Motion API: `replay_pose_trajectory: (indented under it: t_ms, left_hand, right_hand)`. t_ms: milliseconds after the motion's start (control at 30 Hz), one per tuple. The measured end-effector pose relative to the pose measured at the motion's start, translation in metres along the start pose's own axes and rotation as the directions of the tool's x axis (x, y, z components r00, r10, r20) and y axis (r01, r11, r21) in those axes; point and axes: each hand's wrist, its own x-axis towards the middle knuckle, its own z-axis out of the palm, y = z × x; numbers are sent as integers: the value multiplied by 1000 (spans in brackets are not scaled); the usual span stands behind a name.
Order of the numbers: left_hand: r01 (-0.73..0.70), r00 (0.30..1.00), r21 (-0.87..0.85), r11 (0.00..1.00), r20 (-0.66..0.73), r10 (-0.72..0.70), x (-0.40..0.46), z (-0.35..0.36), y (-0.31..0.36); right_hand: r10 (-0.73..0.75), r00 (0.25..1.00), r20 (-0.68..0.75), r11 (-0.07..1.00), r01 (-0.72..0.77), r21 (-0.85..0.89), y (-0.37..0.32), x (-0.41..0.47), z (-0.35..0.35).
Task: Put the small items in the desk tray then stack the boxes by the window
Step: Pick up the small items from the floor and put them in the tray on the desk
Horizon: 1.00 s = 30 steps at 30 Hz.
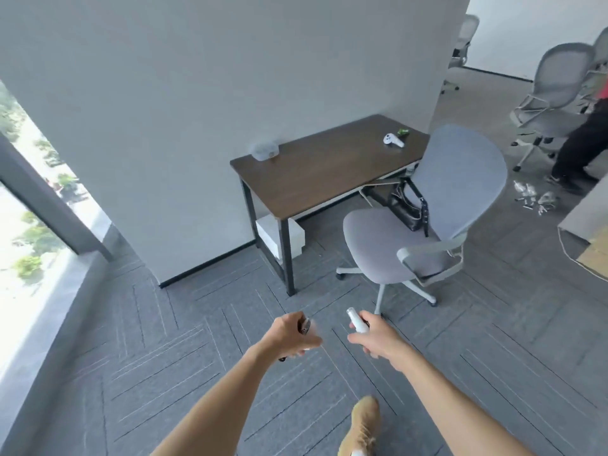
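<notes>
With the left hand (291, 335) clenched on dark small items and the right hand (375, 337) grasping a white bottle (357, 322), the loose grips risk drops before the clear tray (264, 150) on the counter (329, 166).

Plain pale grey wall (164, 93) fills most of the view, with a dark wood-top bench (322, 166) on black metal legs pushed against it. Grey mesh-back office chair (427, 218) sits at 3 o'clock of it. Grey herringbone carpet floor (164, 350), and daylight coming through a big dark-framed window (29, 199) at 9 o'clock.
</notes>
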Motion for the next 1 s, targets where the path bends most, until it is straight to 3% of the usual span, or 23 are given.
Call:
replay_pose_trajectory:
  t_ms: [433,600,733,1000]
  left_hand:
    - [144,946,-148,978,-268,-180,226,-208,67]
    - [149,924,-208,967,-319,-211,313,-277,63]
    - [152,937,-209,966,-281,-208,395,-337,44]
    - [117,946,-271,955,-264,-190,529,-463,30]
  right_hand:
    - [-156,970,188,984,169,-55,-213,302,-93]
    - [-222,958,180,972,232,-37,-292,397,-104]
    - [-219,964,152,975,222,0,-345,479,-98]
    - [-71,991,117,997,67,36,-450,619,-90]
